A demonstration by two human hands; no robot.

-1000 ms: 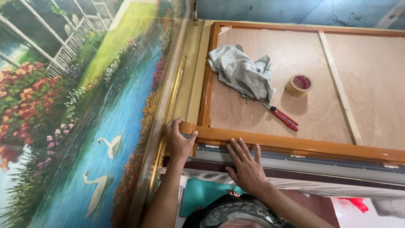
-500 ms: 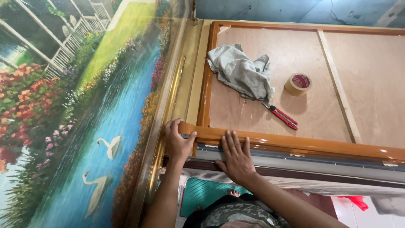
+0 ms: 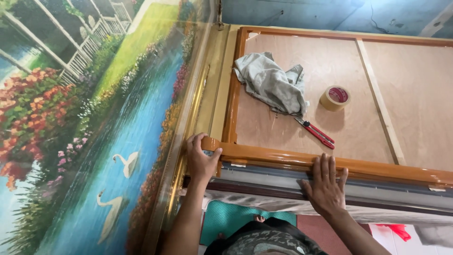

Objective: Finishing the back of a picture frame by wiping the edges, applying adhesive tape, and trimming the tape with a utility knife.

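Observation:
My left hand (image 3: 200,158) grips the near left corner of a glossy orange-brown wooden frame (image 3: 283,158) that lies face down, its plywood back (image 3: 302,127) showing. My right hand (image 3: 324,184) lies flat with fingers spread on the frame's near rail, further right. On the plywood rest a crumpled grey cloth (image 3: 271,84), a roll of tan tape (image 3: 335,97) and a red-handled cutter (image 3: 317,132), all beyond my hands.
A large framed painting of a river, swans and flowers (image 3: 94,132) with a gold edge (image 3: 188,127) lies along the left, touching the frame. A pale wooden brace (image 3: 380,101) crosses the plywood. A teal mat (image 3: 231,219) shows on the floor below.
My right hand has slid to the right along the near rail. My left hand stays on the corner.

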